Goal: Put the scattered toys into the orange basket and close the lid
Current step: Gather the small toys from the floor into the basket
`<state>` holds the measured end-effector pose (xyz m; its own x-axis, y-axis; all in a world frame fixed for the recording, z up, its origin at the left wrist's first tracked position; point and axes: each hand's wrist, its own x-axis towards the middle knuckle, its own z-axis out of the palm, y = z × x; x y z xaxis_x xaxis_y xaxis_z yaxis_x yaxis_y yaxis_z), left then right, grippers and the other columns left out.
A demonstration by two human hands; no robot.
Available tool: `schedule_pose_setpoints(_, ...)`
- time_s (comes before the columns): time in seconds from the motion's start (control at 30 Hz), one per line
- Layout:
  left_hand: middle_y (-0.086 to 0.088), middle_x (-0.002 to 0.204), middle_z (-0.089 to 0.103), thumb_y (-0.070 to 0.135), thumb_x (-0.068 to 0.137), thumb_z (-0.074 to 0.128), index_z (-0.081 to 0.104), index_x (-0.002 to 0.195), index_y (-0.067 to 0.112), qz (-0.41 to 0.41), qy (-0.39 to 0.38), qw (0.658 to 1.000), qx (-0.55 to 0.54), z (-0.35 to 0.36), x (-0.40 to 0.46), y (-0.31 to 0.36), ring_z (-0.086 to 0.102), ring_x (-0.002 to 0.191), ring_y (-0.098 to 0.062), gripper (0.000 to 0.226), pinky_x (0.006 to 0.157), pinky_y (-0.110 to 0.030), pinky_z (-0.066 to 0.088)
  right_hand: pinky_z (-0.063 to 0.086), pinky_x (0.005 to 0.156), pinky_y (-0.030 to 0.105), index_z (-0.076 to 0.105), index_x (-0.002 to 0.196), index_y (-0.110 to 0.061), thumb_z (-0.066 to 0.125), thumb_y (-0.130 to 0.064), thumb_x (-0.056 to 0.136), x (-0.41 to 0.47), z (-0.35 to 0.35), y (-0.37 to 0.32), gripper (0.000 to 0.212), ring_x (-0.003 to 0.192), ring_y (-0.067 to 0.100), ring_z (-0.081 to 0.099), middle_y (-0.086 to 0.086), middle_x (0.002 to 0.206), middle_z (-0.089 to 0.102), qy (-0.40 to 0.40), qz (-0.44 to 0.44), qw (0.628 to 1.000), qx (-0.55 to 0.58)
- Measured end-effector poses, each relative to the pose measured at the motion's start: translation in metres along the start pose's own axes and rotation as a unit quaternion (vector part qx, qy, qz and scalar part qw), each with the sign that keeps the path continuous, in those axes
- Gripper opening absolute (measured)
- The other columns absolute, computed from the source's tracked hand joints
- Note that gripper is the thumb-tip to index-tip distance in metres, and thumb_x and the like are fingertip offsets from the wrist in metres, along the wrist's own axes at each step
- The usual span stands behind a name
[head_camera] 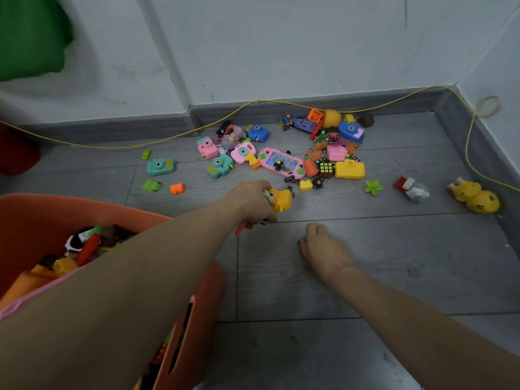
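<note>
Head view: the left hand [250,202] grips a yellow toy [281,199] and other small pieces above the floor [365,263], while the right hand [323,250] rests on the floor with fingers relaxed. The orange basket [202,299], partly filled, stands at 8 o'clock; the scattered toys [281,161] lie at 12 o'clock.

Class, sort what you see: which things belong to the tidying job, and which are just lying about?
Job: orange basket, yellow duck toy held by the left hand, pink handheld game, teal toy camera.
Lying about: yellow cord, green cloth.
</note>
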<state>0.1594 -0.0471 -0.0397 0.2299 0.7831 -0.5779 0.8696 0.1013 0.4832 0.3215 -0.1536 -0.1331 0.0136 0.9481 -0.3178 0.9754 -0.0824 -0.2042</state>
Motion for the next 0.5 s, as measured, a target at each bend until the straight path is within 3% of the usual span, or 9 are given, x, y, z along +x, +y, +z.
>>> schedule_pose_setpoints(0.33, -0.009, 0.107, 0.057, 0.018, 0.075, 0.079, 0.051, 0.129, 0.026, 0.002, -0.019, 1.0, -0.006, -0.0005, -0.0009, 0.0003, 0.07, 0.079, -0.025, 0.061, 0.062, -0.041, 0.063, 0.033, 0.067, 0.033, 0.048, 0.107, -0.006, 0.044, -0.021, 0.098, 0.0016, -0.0007, -0.0029, 0.019, 0.093, 0.035, 0.06, 0.015, 0.11, 0.055, 0.0, 0.053, 0.995, 0.088)
schedule_pose_setpoints(0.5, -0.008, 0.105, 0.059, 0.017, 0.073, 0.08, 0.052, 0.13, 0.025, 0.017, -0.016, 1.0, -0.009, -0.0068, -0.0039, 0.0028, 0.07, 0.077, -0.024, 0.063, 0.062, -0.039, 0.063, 0.034, 0.065, 0.032, 0.042, 0.095, -0.009, 0.048, -0.013, 0.094, -0.0006, 0.0004, -0.001, 0.007, 0.087, 0.034, 0.059, 0.016, 0.1, 0.057, 0.004, 0.042, 0.991, 0.127)
